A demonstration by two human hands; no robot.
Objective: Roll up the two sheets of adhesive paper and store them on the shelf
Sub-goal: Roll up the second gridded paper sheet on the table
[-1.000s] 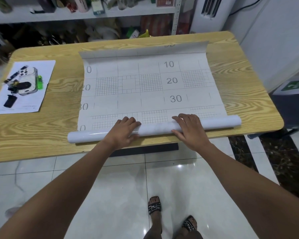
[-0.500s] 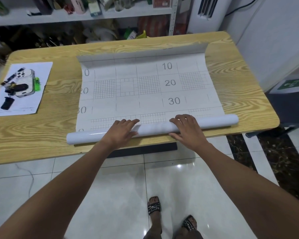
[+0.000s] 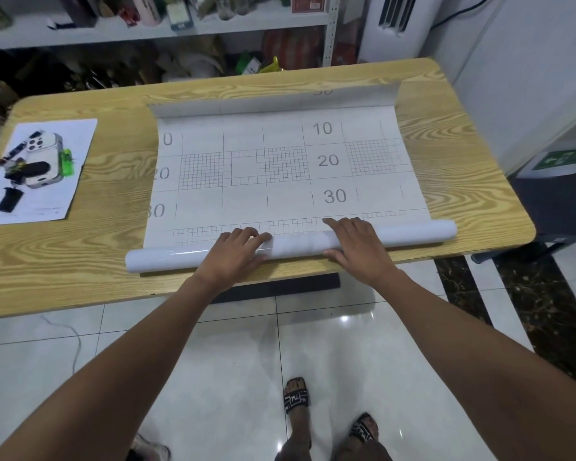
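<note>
Rolling along here, and compared with a second ago the roll (image 3: 296,246) has crept a little further toward 12 o'clock. The "0" that showed at the near left corner of the sheet (image 3: 280,194) is now wound under, and the gap up to the "30" line is smaller. My hands sit on about the same spots as before.

My left hand (image 3: 236,251) lies over the roll just left of its middle. The fingers are draped loosely over the top, pressing rather than gripping. My right hand (image 3: 356,247) does the same just right of middle, fingers nearly flat and reaching onto the flat part, thumb against the near side.

The roll lies near the 6 o'clock edge of the table (image 3: 80,247). Its long axis runs 9 to 3 o'clock, with the right end tipped slightly further away. The unrolled part stretches off toward 12, and its far edge curls up.

The roll's outside is a smooth, glossy pale tube. The flat face is matte grey-white, printed with grids and numbers. The tabletop is light wood grain with rounded corners.

At 9 o'clock a phone (image 3: 44,158) sits on a white printout (image 3: 70,194). The cluttered shelf (image 3: 147,31) is at 12.
</note>
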